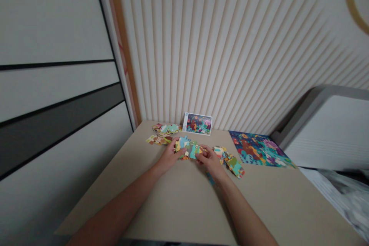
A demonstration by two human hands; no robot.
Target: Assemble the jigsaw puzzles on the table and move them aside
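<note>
Between my two hands, just above the table, is a colourful joined section of jigsaw puzzle pieces (pixel 190 148) in green, blue and yellow. My left hand (pixel 170 154) grips its left end, thumb on top and fingers behind. My right hand (pixel 211 159) pinches its right end the same way. Close beside my right hand lie more puzzle pieces (pixel 235 165), partly hidden by it. Behind my left hand there is a pile of puzzle pieces (pixel 167 129), with some brown and yellow pieces (pixel 158 140) in front of it.
A picture card (pixel 198 123) of a dark, colourful scene leans against the ribbed wall (pixel 184 46). At the right of the beige table (pixel 178 207) lies a larger sheet (pixel 259 149) with the same picture. A grey-white padded shape (pixel 331 130) rises beyond the table's right side.
</note>
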